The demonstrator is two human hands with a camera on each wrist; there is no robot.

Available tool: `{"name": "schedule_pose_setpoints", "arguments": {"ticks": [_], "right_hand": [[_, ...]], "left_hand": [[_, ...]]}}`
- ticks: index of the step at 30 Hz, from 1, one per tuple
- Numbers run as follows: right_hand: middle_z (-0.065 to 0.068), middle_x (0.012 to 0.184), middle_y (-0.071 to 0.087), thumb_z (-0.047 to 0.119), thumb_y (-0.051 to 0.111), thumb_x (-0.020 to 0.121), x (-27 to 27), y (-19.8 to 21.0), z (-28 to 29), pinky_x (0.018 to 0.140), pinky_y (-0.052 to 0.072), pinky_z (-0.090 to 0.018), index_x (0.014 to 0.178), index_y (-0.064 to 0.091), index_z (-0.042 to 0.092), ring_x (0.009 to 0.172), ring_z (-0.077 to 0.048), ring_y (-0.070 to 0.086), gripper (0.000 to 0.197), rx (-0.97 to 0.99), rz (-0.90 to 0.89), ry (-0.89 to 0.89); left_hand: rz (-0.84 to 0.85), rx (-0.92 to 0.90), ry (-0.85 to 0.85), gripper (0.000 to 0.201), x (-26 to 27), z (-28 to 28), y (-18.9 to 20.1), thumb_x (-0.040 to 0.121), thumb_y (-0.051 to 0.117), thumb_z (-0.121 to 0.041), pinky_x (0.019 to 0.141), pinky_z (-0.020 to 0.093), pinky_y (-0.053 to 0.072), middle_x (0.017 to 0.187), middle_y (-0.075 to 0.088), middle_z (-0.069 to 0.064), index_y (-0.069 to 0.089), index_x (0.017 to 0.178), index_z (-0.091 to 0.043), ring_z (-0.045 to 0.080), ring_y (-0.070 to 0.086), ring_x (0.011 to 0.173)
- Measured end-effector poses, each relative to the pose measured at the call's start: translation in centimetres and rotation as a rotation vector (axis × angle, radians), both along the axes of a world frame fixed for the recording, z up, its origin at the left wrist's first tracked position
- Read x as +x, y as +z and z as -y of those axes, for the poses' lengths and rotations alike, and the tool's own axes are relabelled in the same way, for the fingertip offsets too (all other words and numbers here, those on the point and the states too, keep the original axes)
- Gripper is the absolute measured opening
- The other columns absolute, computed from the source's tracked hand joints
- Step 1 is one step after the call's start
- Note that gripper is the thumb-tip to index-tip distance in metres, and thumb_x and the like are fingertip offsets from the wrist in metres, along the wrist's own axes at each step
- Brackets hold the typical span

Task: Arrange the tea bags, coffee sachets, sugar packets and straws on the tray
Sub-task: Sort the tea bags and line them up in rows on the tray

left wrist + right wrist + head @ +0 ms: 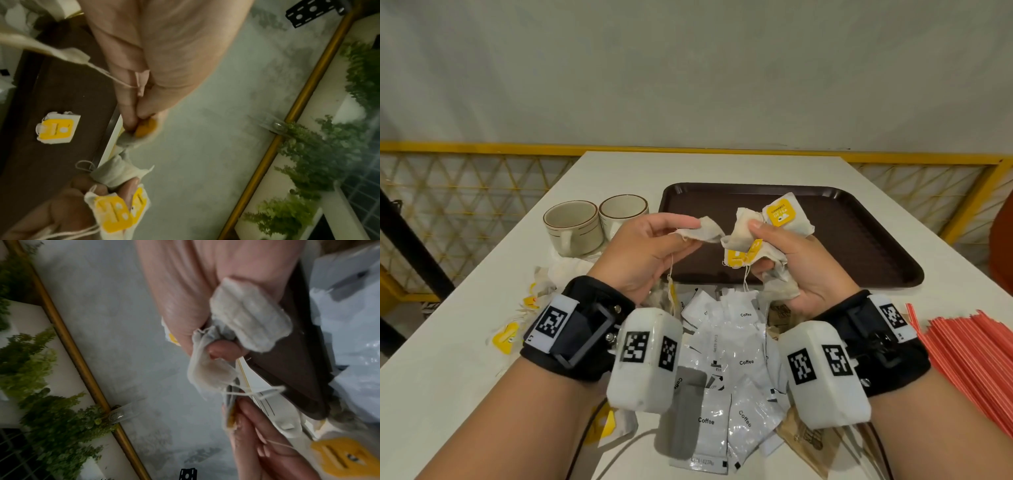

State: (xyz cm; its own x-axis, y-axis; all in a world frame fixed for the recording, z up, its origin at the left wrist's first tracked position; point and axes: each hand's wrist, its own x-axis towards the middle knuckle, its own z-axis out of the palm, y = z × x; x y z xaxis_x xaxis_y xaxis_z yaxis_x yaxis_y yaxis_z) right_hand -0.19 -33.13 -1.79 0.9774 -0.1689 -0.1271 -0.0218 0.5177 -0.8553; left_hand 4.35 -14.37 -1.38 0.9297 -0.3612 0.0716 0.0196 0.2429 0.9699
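Above the near edge of the brown tray [859,246], my left hand [690,233] pinches one pale tea bag [702,231] between thumb and fingers, and its string hangs down. My right hand [760,246] grips a crumpled bunch of tea bags [739,226] with yellow tags. In the right wrist view the bunch [246,316] bulges out of the fist. Another yellow-tagged tea bag [787,216] shows behind the right thumb over the tray; I cannot tell whether it lies there or is held. White coffee sachets [739,363] lie heaped between my wrists. Red straws [969,359] lie at the right.
Two beige cups [571,226] stand left of the tray. Loose tea bags and yellow tags [530,301] are scattered at the left. Brown sugar packets [808,442] lie under my right wrist. A yellow railing [482,148] runs behind the white table.
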Motion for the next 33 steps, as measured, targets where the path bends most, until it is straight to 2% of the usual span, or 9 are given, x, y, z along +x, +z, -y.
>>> {"name": "schedule_pose_setpoints", "arguments": {"ticks": [5, 10, 13, 18, 20, 23, 26, 30, 33], "right_hand": [[-0.007, 0.068, 0.060, 0.006, 0.063, 0.088, 0.0, 0.0, 0.1, 0.042, 0.043, -0.018, 0.089, 0.062, 0.007, 0.058, -0.015, 0.050, 0.001, -0.040, 0.003, -0.010], [-0.023, 0.088, 0.065, 0.008, 0.066, 0.085, -0.6, 0.2, 0.0, 0.088, 0.048, -0.049, 0.083, 0.073, 0.010, 0.086, -0.036, 0.060, 0.007, -0.214, 0.094, 0.074], [-0.021, 0.089, 0.071, 0.010, 0.063, 0.087, -1.0, 0.4, -0.2, 0.069, 0.054, -0.037, 0.088, 0.069, 0.009, 0.077, -0.031, 0.065, 0.006, -0.284, 0.116, 0.182], [-0.012, 0.081, 0.067, 0.008, 0.063, 0.086, -1.0, 0.4, -0.4, 0.063, 0.057, -0.029, 0.088, 0.065, 0.006, 0.074, -0.023, 0.066, 0.003, -0.298, 0.126, 0.187], [-0.015, 0.088, 0.066, 0.009, 0.064, 0.085, -1.0, 0.4, -0.3, 0.064, 0.057, -0.029, 0.094, 0.065, 0.003, 0.079, -0.025, 0.065, 0.010, -0.292, 0.106, 0.194], [-0.016, 0.084, 0.064, 0.011, 0.066, 0.084, -1.1, 0.3, -0.2, 0.058, 0.054, -0.029, 0.095, 0.066, 0.003, 0.073, -0.024, 0.064, 0.014, -0.313, 0.093, 0.211], [-0.018, 0.086, 0.064, 0.013, 0.070, 0.077, -1.4, 0.3, -0.5, 0.077, 0.049, -0.046, 0.092, 0.069, 0.006, 0.082, -0.034, 0.059, 0.017, -0.349, 0.123, 0.256], [-0.007, 0.082, 0.070, 0.005, 0.068, 0.077, -1.5, 0.6, -0.9, 0.062, 0.056, -0.027, 0.099, 0.065, 0.006, 0.074, -0.016, 0.068, 0.022, -0.348, 0.183, 0.207], [-0.008, 0.079, 0.068, 0.000, 0.065, 0.084, -1.3, 0.8, -0.8, 0.050, 0.053, -0.024, 0.098, 0.064, 0.005, 0.065, -0.016, 0.068, 0.015, -0.271, 0.134, 0.076]], "left_hand": [[0.075, 0.107, 0.062, 0.009, 0.2, 0.1, -0.3, 0.089, 0.060, -0.011, 0.065, 0.021, 0.054, 0.087, 0.071, 0.003, 0.069, 0.091, -0.011, 0.012, 0.066, 0.079], [0.167, 0.170, 0.174, 0.010, 0.2, -0.2, 0.1, 0.088, 0.063, -0.007, 0.058, 0.021, 0.054, 0.078, 0.070, 0.004, 0.068, 0.092, -0.013, 0.011, 0.065, 0.064], [0.223, 0.229, 0.181, 0.010, 0.2, -0.2, 0.1, 0.090, 0.063, -0.012, 0.061, 0.025, 0.054, 0.082, 0.069, 0.003, 0.068, 0.083, -0.018, 0.012, 0.064, 0.073], [0.258, 0.272, 0.204, 0.015, 0.2, -0.3, 0.3, 0.087, 0.066, -0.016, 0.086, 0.038, 0.054, 0.091, 0.072, 0.004, 0.074, 0.079, -0.025, 0.028, 0.063, 0.094], [0.201, 0.240, 0.210, 0.016, 0.4, -0.5, 0.4, 0.085, 0.067, -0.015, 0.091, 0.041, 0.051, 0.089, 0.072, 0.005, 0.073, 0.073, -0.025, 0.025, 0.063, 0.092], [0.256, 0.276, 0.227, 0.012, 0.4, -0.5, 0.3, 0.087, 0.066, -0.014, 0.088, 0.038, 0.053, 0.086, 0.072, 0.003, 0.070, 0.078, -0.021, 0.018, 0.065, 0.086], [0.311, 0.320, 0.168, 0.007, -0.1, -0.2, 0.3, 0.084, 0.068, -0.011, 0.085, 0.033, 0.054, 0.086, 0.074, 0.003, 0.071, 0.086, -0.017, 0.017, 0.068, 0.083], [0.308, 0.358, 0.139, 0.009, -0.4, 0.0, 0.3, 0.084, 0.069, -0.009, 0.083, 0.034, 0.054, 0.084, 0.074, 0.002, 0.070, 0.085, -0.017, 0.015, 0.068, 0.081], [0.354, 0.362, 0.224, 0.016, -0.2, -0.2, 0.3, 0.086, 0.063, -0.002, 0.074, 0.039, 0.057, 0.080, 0.068, 0.007, 0.062, 0.079, -0.017, 0.027, 0.064, 0.075]]}}
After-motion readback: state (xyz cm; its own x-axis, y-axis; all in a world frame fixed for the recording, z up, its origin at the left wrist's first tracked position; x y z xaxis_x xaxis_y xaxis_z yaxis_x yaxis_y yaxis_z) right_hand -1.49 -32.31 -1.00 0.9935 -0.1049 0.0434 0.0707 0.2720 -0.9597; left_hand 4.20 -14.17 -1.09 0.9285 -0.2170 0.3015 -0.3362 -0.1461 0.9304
